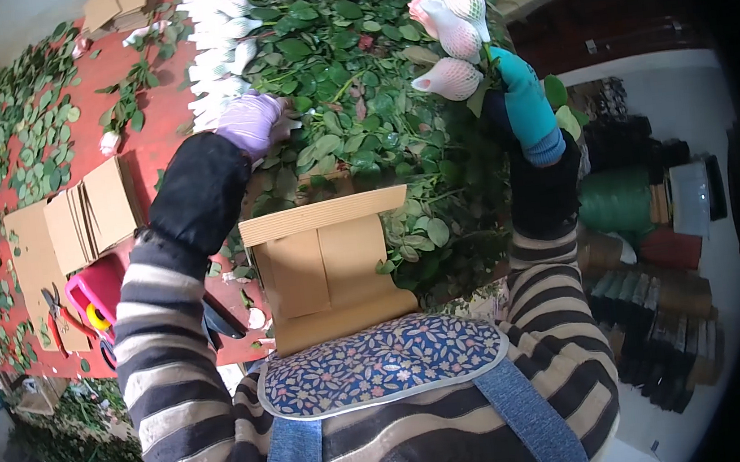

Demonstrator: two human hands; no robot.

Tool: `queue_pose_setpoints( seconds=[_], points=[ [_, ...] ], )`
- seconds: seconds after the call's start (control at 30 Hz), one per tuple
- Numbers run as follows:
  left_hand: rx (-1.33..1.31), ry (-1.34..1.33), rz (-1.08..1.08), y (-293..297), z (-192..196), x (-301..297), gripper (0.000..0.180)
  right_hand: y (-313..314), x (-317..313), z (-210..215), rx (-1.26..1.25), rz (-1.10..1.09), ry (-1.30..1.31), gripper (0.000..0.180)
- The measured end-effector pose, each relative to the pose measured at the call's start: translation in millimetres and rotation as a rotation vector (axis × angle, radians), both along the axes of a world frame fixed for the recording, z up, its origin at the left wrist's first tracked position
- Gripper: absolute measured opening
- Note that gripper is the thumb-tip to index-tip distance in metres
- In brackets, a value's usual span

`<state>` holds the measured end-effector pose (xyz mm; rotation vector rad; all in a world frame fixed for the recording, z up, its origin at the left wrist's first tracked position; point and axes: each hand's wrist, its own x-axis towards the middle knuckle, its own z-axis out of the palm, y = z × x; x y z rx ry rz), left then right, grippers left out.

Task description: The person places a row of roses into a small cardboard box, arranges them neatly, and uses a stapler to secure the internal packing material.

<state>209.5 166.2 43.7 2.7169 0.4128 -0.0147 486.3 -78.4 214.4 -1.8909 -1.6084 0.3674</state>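
My right hand (526,106), in a teal glove, is closed round the stems of several roses (460,39) at the upper right. Their heads are wrapped in white mesh sleeves, and one shows pink petals. My left hand (249,125), in a lilac glove, is at the near end of a row of mesh-sleeved roses (220,44). Its fingers are curled, with a pale tip beside them; what they hold is mostly hidden. Leafy rose stems (345,80) are heaped between my hands.
A corrugated cardboard sheet (338,270) lies before me, below the foliage. On the red table (155,118), at left, are folded cardboard pieces (93,215), red-handled pruning shears (63,317), a pink tape dispenser (95,296) and scattered leaves. Stacked goods (657,300) stand at right.
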Motion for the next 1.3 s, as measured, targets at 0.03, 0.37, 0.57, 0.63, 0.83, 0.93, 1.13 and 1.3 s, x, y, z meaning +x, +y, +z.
queue_pose_setpoints(
  seconds=[0.03, 0.37, 0.57, 0.63, 0.83, 0.93, 1.13, 1.3],
  points=[
    [0.115, -0.006, -0.036, -5, -6, 8, 0.039, -4, 0, 3, 0.014, -0.001, -0.092, 0.044],
    [-0.103, -0.252, -0.037, -18, 13, -12, 0.030, -33, 17, 10, 0.194, -0.077, -0.213, 0.038],
    [-1.158, -0.067, 0.126, -28, -4, -35, 0.034, 7, -8, -24, -0.286, 0.066, 0.211, 0.041],
    [-1.141, -0.059, 0.001, -29, -6, -34, 0.038, 26, -10, -40, -0.480, 0.128, 0.073, 0.036],
    [-1.078, -0.305, -0.028, -39, 8, -36, 0.037, 65, -32, -38, -0.672, 0.260, 0.037, 0.038],
    [-1.163, -0.426, 0.018, -43, 10, -36, 0.035, 83, -53, -48, -0.793, 0.533, 0.011, 0.044],
    [-0.692, -0.588, -0.039, -35, 26, -28, 0.038, 66, -38, -80, -0.494, 0.316, 0.256, 0.055],
    [-0.397, -0.312, 0.147, -18, 13, -31, 0.031, 52, 2, -40, -0.192, 0.080, 0.689, 0.063]
  ],
)
